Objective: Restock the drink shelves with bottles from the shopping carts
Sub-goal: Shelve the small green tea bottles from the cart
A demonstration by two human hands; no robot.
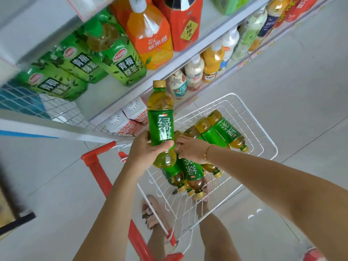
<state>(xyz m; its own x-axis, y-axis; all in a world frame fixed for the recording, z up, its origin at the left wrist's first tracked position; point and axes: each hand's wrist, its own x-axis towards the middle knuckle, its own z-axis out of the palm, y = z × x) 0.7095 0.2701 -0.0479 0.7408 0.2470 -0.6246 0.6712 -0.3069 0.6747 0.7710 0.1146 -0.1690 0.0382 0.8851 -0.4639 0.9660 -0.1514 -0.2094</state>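
My left hand (pixel 145 149) grips a green tea bottle (pixel 161 119) with a yellow cap, held upright above the white wire cart (pixel 250 117). My right hand (pixel 190 149) reaches down into the cart, fingers curled over the top of another green tea bottle (pixel 192 170) lying in the pile. Several more green tea bottles (pixel 222 130) lie on their sides in the cart basket. The drink shelves (pixel 113 95) stand to the upper left, close behind the raised bottle.
Large green plum tea bottles (pixel 120 59), an orange juice bottle (pixel 150 38) and a red bottle (pixel 182 21) fill the upper shelf. Small milk and juice bottles (pixel 203 68) line the lower shelf. The cart's red handle (pixel 98 161) is near my left forearm. My feet stand on grey tiles.
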